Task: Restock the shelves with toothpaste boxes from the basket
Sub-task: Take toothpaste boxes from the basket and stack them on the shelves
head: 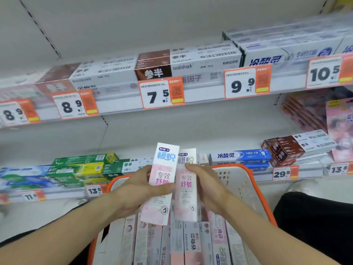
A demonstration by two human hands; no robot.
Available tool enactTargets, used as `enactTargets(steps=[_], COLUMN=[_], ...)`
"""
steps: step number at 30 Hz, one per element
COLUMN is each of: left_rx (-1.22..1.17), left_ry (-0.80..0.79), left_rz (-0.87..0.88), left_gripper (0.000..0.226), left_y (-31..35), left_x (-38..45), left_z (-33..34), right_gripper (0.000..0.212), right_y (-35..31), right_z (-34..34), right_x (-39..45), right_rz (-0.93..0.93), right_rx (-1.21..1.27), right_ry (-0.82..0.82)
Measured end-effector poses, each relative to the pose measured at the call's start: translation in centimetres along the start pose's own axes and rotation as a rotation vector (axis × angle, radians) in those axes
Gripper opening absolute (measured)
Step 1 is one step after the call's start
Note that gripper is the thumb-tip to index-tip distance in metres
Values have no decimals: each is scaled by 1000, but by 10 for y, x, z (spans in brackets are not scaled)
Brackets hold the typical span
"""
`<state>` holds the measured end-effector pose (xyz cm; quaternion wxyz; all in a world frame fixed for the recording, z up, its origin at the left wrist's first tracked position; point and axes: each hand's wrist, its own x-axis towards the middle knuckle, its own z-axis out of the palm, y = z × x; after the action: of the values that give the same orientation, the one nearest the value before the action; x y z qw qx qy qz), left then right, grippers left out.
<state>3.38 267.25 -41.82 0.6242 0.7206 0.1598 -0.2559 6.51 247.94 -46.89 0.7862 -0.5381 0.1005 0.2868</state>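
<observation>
My left hand point(133, 190) grips a pink and white toothpaste box point(163, 169), held upright above the basket. Right beside it my right hand point(208, 186) grips a second pink and white toothpaste box point(186, 197), also upright. The two boxes stand side by side, almost touching. Below them the orange-rimmed white basket point(246, 180) holds several more toothpaste boxes point(191, 241) lying lengthwise. Behind my hands runs the lower shelf point(309, 172) with a gap in the middle.
The upper shelf point(118, 106) carries rows of white and brown boxes with orange price tags. On the lower shelf green boxes point(82, 165) lie at the left, blue boxes point(242, 156) and brown boxes point(282, 150) at the right. Pink packs point(340, 123) stand far right.
</observation>
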Motion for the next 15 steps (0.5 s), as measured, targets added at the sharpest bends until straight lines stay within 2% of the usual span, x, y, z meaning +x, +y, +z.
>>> enactTargets(steps=[3, 6, 8, 12, 15], left_rx=[65, 135, 108, -1, -107], left_ry=[125, 231, 257, 171, 81], left_rz=[26, 28, 26, 29, 28], left_gripper=[87, 69, 66, 66, 48], left_y=[-5, -3, -3, 1, 10], left_x=[0, 5, 7, 5, -3], left_z=[1, 5, 6, 0, -6], right_gripper=[36, 36, 31, 41, 69], right_y=[6, 2, -3, -14, -20], right_z=[18, 21, 15, 7, 3], right_x=[-4, -5, -2, 1, 0], right_rz=[8, 61, 98, 120, 103], right_rx=[28, 45, 63, -61, -93], right_ry=[-15, -65, -63, -107, -158])
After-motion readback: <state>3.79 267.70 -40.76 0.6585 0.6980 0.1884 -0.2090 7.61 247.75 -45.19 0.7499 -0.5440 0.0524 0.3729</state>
